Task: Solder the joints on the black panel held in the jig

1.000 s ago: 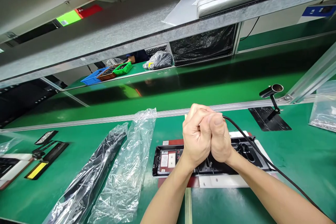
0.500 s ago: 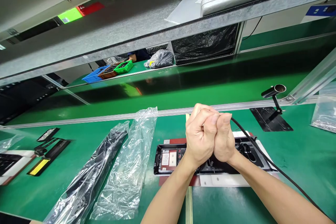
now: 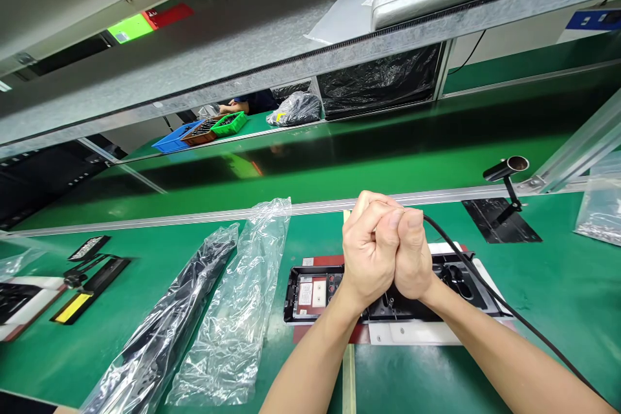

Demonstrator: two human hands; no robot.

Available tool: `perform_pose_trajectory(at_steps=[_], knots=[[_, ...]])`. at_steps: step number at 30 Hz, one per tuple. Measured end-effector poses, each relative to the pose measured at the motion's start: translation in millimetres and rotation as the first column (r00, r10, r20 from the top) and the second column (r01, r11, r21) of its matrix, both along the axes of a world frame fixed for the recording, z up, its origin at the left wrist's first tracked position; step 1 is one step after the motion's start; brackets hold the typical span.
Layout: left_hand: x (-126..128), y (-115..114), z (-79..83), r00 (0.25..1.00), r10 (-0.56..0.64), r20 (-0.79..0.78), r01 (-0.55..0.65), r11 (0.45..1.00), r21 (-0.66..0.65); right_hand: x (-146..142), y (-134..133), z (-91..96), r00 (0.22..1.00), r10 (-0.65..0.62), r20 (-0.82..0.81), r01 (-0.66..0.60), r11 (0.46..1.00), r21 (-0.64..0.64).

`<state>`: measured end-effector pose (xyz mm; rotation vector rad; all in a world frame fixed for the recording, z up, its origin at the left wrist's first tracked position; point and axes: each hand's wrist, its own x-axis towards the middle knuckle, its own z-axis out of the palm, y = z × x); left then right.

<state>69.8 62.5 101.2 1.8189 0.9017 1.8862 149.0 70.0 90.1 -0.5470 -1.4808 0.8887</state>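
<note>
Both of my hands are closed and pressed against each other above a long black plastic housing (image 3: pixel 466 288). A black cable (image 3: pixel 514 314) comes out at the top of my right hand (image 3: pixel 414 255) and runs down to the lower right. My left hand (image 3: pixel 371 249) is a fist with curled fingers, touching the right one; whatever lies inside it is hidden. The housing lies on a fixture with white blocks (image 3: pixel 417 334) and a reddish-brown base (image 3: pixel 359 334). My hands and forearms cover its middle.
Left of the housing lie a clear plastic bag (image 3: pixel 233 317) and a bagged dark long part (image 3: pixel 165 330). A black tube holder (image 3: pixel 507 168) stands at right. A metal shelf (image 3: pixel 272 77) crosses above. Behind, a co-worker's hand (image 3: pixel 233 106) is near small bins (image 3: pixel 230 123).
My hands have shifted very slightly left, still pressed together. Across the bench, the co-worker's hand has moved left above the bins.
</note>
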Motion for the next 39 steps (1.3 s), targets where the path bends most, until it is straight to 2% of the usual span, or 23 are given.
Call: perform_pose_trajectory(at_steps=[6, 18, 26, 39], knots=[[0.5, 1.5, -1.6, 1.000, -0.019, 0.023, 0.019, 1.000, 0.018, -0.4, -0.1, 0.6, 1.000, 0.003, -0.012, -0.003, 1.000, -0.002], [-0.5, 0.6, -0.9, 1.000, -0.008, 0.003, 0.008, 1.000, 0.017, -0.7, 0.4, 6.6, 1.000, -0.001, -0.003, 0.002, 0.997, 0.072], [0.2, 1.6, -1.7, 1.000, -0.018, 0.012, 0.018, 1.000, 0.021, 0.9, 1.2, -1.9, 1.000, 0.018, -0.001, -0.018, 0.999, 0.039], [-0.3, -0.2, 0.0, 1.000, -0.009, -0.003, 0.009, 1.000, 0.013, -0.9, -0.2, 5.6, 1.000, 0.011, -0.008, -0.010, 0.998, 0.058]])
